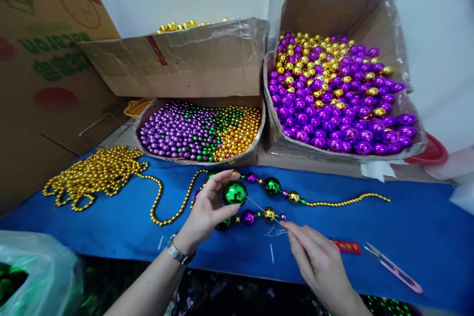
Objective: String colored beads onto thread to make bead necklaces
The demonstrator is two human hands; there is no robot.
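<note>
Item: large green bead (234, 192), faceted and shiny, was pinched between thumb and fingertips of the left hand (208, 207), held just above the blue cloth (407, 222). The left hand was curled partly closed around it; a wristwatch (177, 253) sat on that wrist.

Item: thin thread (263, 208) ran taut from the green bead down to the right hand (318, 264), whose thumb and forefinger were closed on its end. The right hand lay below and to the right of the bead, near it but not touching.

Item: bead strand (281, 192), mixed green, gold and purple, lay on the cloth just behind both hands, trailing into a fine gold chain (348, 201).

Item: heap of gold strands (96, 173), far left. Thread snips (392, 266), right of the right hand. Three cardboard boxes of loose beads (200, 131) stood behind.
</note>
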